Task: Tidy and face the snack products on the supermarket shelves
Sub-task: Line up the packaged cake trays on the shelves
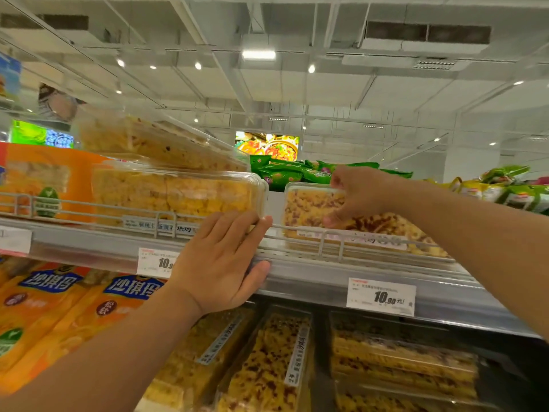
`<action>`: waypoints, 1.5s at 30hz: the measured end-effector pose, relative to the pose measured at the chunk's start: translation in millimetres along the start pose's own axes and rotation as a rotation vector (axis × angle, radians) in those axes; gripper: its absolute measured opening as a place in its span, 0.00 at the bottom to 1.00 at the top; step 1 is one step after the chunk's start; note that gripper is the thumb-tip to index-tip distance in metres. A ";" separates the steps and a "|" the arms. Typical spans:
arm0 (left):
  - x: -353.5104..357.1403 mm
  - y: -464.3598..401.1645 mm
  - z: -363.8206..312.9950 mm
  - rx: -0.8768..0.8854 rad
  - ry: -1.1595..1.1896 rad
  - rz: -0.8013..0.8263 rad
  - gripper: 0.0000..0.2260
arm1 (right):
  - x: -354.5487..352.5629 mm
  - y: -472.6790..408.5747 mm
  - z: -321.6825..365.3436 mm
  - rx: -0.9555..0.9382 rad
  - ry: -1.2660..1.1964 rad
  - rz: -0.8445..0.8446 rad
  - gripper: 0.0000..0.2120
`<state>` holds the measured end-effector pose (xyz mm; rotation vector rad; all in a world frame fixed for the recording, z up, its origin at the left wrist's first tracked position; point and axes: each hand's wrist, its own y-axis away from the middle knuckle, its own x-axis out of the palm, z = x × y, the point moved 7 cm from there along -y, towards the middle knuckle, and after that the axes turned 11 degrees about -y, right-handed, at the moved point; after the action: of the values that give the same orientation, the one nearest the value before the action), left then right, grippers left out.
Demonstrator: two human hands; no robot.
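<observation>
Bright overhead ceiling lights (258, 54) — soft shadows, slight overall blur, wide-angle bending at edges.

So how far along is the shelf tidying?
Midway, it seems. The left hand presses a clear snack box flush behind the shelf rail. The right hand grips a speckled box, mid-placement. The tilted box on top looks unstraightened.

Above us we see a white ceiling (297, 84) with beams, dark air vents (427, 32) and small round spotlights (311, 68). One rectangular lamp (258, 54) shines brightly. Far behind hangs a colourful food poster (266, 146), near a white pillar (471, 162).
</observation>
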<state>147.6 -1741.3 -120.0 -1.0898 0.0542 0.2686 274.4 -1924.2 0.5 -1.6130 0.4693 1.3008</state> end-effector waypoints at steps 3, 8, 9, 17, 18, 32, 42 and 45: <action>0.7 0.4 0.2 0.002 0.006 -0.001 0.27 | -4.6 4.4 3.7 0.011 -0.027 0.012 0.45; 0.4 -0.2 1.6 0.007 0.014 -0.006 0.26 | -11.2 9.6 11.3 0.050 0.065 0.073 0.47; 0.2 0.1 1.5 0.010 0.021 -0.009 0.26 | -10.2 9.8 13.6 0.048 0.085 0.049 0.46; -0.6 2.0 1.7 0.016 0.041 -0.079 0.26 | 7.3 6.4 32.3 -0.027 0.127 -0.097 0.42; -0.2 2.4 2.0 0.015 0.045 -0.086 0.26 | 8.0 6.0 33.0 -0.025 0.127 -0.096 0.43; 1.9 2.7 1.7 0.023 0.059 -0.124 0.26 | -0.6 6.7 43.6 0.001 0.104 -0.062 0.51; 3.8 3.7 0.9 0.018 0.054 -0.137 0.26 | -32.6 13.4 117.2 -0.007 -0.821 -0.254 0.11; 4.5 4.7 0.2 0.014 0.077 -0.139 0.26 | -19.6 8.3 168.9 0.131 -1.239 0.060 0.19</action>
<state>150.8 -1738.3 -124.8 -1.0843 0.0483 0.1010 173.0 -1789.2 22.2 -0.4602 -0.1777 1.9564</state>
